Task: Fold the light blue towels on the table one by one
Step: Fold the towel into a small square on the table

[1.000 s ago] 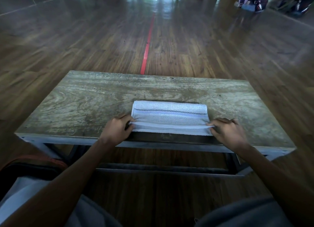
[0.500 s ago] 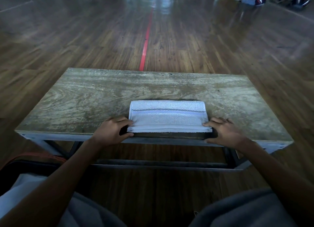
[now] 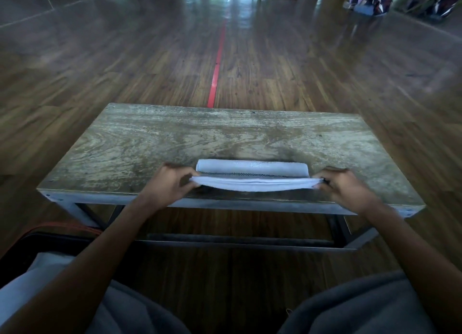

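1. Towel: light blue, folded into a long narrow band, it lies across the near middle of the desk. Its far part rests on the top; its near layers are raised.
2. Your left hand and right hand each pinch one end of the raised layers, grip clamped on cloth. The middle sags between them. Holding both ends probably keeps the edges aligned for the next fold.
3. Desk: worn wood-grain top on a metal frame.
4. Room: dark plank floor with a red line running away from you. Bags stand far off at right.
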A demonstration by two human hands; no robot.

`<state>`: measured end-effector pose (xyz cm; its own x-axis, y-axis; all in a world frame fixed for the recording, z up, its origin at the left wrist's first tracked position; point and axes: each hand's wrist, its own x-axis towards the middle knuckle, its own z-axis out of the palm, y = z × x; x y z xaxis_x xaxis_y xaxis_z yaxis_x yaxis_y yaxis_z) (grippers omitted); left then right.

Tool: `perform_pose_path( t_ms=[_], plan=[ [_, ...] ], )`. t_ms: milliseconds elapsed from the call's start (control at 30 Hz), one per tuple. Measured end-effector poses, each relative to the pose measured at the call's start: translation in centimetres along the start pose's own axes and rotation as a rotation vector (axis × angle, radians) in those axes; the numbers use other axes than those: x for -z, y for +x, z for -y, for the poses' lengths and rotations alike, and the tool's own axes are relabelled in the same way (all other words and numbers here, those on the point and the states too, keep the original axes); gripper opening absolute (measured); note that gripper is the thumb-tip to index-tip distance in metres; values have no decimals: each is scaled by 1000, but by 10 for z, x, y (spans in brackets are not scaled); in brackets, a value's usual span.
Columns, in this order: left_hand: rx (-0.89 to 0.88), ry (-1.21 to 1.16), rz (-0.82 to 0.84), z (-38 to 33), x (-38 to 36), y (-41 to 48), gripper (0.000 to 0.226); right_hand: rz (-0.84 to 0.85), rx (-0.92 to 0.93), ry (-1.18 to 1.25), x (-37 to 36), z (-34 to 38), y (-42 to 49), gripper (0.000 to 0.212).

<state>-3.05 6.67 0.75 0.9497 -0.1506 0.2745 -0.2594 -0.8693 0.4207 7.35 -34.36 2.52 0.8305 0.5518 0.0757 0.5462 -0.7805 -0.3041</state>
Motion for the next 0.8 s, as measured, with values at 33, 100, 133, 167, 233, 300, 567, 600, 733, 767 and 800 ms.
perform_pose_path(
  t_ms=[33, 100, 133, 167, 233, 300, 567, 600, 733, 767, 800],
  plan=[
    [57, -105, -22, -7, 9, 6, 10, -77, -3, 4, 11, 2, 1, 9],
    [163, -292, -16, -15, 24, 16, 7, -194, -44, 86, 30, 6, 3, 5],
    [173, -348, -18, -17, 30, 19, 6, -211, -76, 175, 36, 9, 3, 4],
    [173, -383, -22, -17, 35, 22, 6, -215, -105, 254, 40, 12, 3, 3],
    [185, -418, -39, -18, 40, 26, 8, -242, -131, 311, 44, 16, 4, 4],
    [203, -400, -90, -21, 42, 30, 13, -219, -152, 317, 47, 17, 6, 4],
    [292, -275, -184, -27, 41, 42, 12, -273, -167, 202, 44, 10, 20, 11],
    [285, -286, -162, -26, 42, 43, 12, -261, -168, 209, 44, 10, 21, 11],
    [249, -440, -1, -22, 51, 42, 9, -206, -160, 410, 53, 17, 15, 8],
    [254, -489, 41, -20, 52, 42, 9, -195, -166, 472, 55, 18, 14, 8],
    [266, -525, 72, -19, 53, 42, 9, -178, -176, 523, 55, 16, 14, 9]
  ],
)
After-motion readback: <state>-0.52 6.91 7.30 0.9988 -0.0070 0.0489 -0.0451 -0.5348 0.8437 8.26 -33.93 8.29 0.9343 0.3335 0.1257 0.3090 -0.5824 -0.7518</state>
